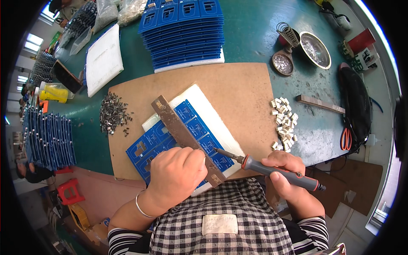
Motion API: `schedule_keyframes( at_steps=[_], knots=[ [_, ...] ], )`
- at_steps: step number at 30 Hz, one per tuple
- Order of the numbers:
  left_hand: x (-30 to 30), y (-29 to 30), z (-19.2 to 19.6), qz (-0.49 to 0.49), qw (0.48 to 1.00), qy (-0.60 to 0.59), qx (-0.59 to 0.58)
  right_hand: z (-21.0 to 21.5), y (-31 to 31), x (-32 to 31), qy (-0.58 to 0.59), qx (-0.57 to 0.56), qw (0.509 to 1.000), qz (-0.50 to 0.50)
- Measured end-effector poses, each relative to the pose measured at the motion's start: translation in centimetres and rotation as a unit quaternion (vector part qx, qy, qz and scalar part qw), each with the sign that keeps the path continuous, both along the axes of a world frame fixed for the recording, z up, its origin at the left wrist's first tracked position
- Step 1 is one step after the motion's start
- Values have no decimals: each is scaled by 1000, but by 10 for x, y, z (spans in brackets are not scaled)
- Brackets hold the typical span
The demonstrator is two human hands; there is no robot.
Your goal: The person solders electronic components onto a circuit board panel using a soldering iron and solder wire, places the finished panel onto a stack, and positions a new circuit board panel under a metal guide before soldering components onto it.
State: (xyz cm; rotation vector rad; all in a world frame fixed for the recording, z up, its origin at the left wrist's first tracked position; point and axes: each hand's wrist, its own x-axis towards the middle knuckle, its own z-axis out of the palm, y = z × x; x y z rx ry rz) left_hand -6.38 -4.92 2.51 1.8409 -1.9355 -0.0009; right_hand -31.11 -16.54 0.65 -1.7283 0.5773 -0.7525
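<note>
Left hand: my left hand (177, 173) is closed down on the lower end of the flat rusty metal bar (187, 138), pinning it across the work.
Right hand: my right hand (285, 170) is clamped round the grey-handled soldering iron with orange collar (272, 169); its tip points to 10 o'clock, at the bar's edge.
Work: the blue printed circuit panel (180, 138) lies on a white foam pad (212, 112) atop the brown hardboard sheet (238, 91).
Stock: pile of small white connectors (284, 123) at 3 o'clock; heap of small dark metal parts (112, 114) at 9 o'clock.
Progress: I judge soldering is under way; how many joints are finished cannot be told. The stack of blue panels (185, 32) at 12 o'clock is of unknown status.
</note>
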Motion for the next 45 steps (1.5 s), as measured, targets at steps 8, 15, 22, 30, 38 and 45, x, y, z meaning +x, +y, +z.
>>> schedule_keyframes(
  at_steps=[8, 15, 22, 30, 38, 45],
  knots=[
    [-3, -1, 1, -2, 999, 19, 27, 2, -1, -1, 2, 6, 1000, 5],
    [-6, 2, 8, -21, 998, 33, 40, 2, 0, -6, -3, -7, 1000, 5],
    [-7, 10, 13, 2, 998, 69, 4, 6, 4, -26, -36, 8, 999, -17],
    [-22, 12, 5, -47, 994, 96, 21, 1, 13, -36, -22, -24, 999, -7],
    [-26, 5, 2, -68, 994, 79, 18, -2, 14, -35, -17, -29, 999, -5],
    [-26, 4, 2, -67, 995, 72, 18, -4, 15, -32, -22, -23, 999, -8]
  ],
)
